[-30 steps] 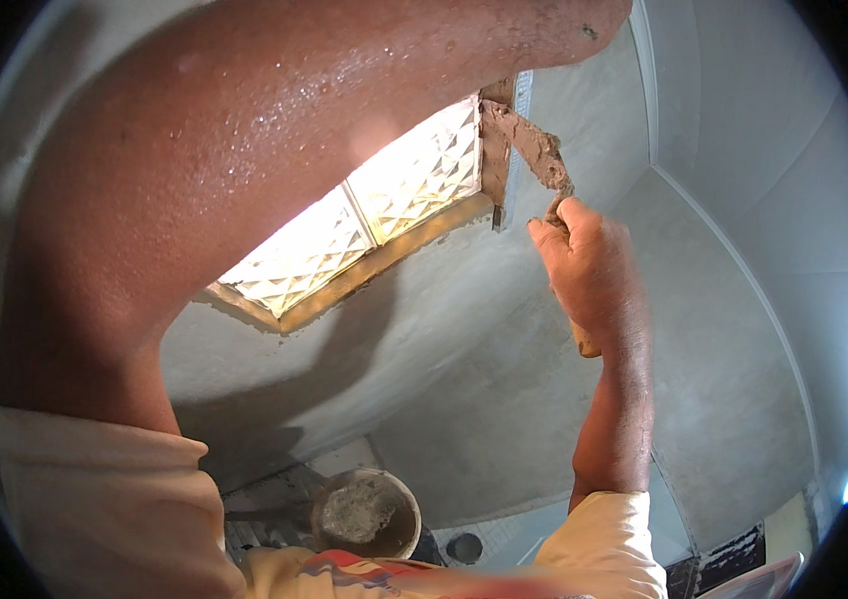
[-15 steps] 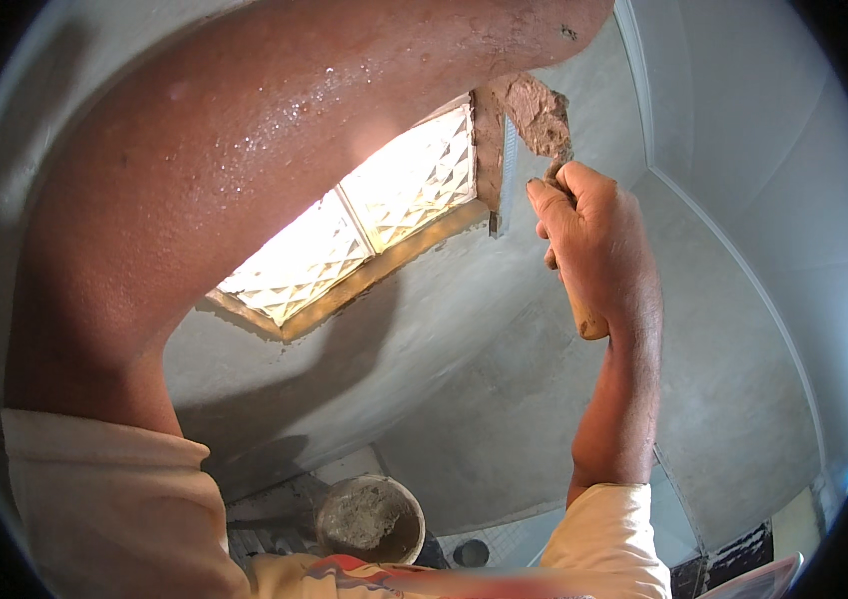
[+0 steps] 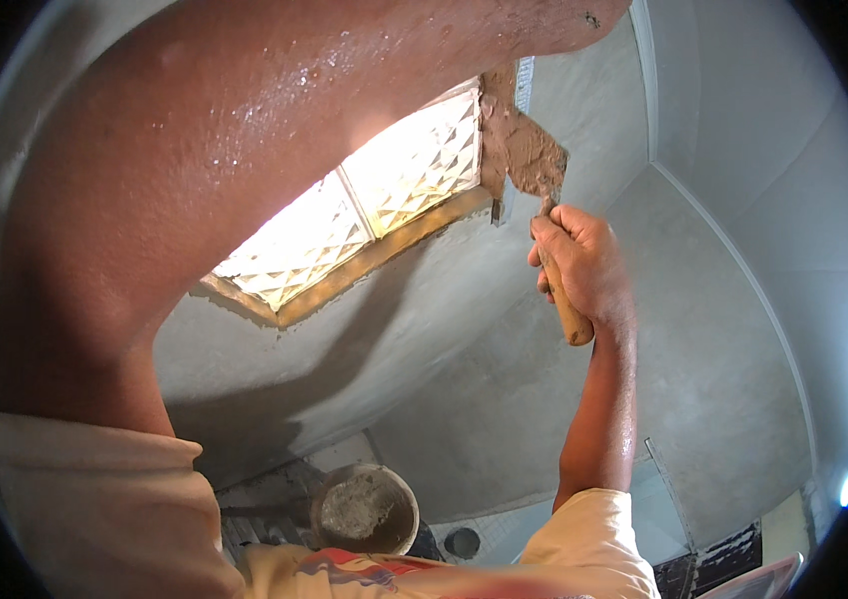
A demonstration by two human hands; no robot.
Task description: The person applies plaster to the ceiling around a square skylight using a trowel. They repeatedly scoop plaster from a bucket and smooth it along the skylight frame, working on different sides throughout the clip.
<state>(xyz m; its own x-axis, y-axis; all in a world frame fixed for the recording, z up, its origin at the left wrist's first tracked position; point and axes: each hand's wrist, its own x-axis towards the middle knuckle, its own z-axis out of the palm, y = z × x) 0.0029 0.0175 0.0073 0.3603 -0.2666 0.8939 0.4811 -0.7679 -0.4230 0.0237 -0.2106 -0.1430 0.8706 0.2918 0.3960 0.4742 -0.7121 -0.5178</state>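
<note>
My right hand (image 3: 588, 265) is closed around the wooden handle of a trowel (image 3: 536, 158). Wet brown mortar coats the blade, which points up and to the left. It lies across the right side strip of the window frame (image 3: 493, 130); whether it presses on that strip is hard to tell. Behind the blade, a narrow pale strip (image 3: 525, 82) runs along the window's edge. My bare left arm (image 3: 244, 120) rises from its sleeve and crosses the upper left, covering part of the window. The left hand lies beyond the top edge.
Bright patterned glass fills the window (image 3: 414, 170), set in a grey plastered wall (image 3: 464, 329). Below stand a bucket (image 3: 414, 514) with grey mix in it and a small dark round container (image 3: 462, 543). White moulding (image 3: 733, 255) borders the ceiling at right.
My right hand has moved down and slightly left. The trowel blade has come down toward the lower right of the window, and more of the pale strip shows above it.
</note>
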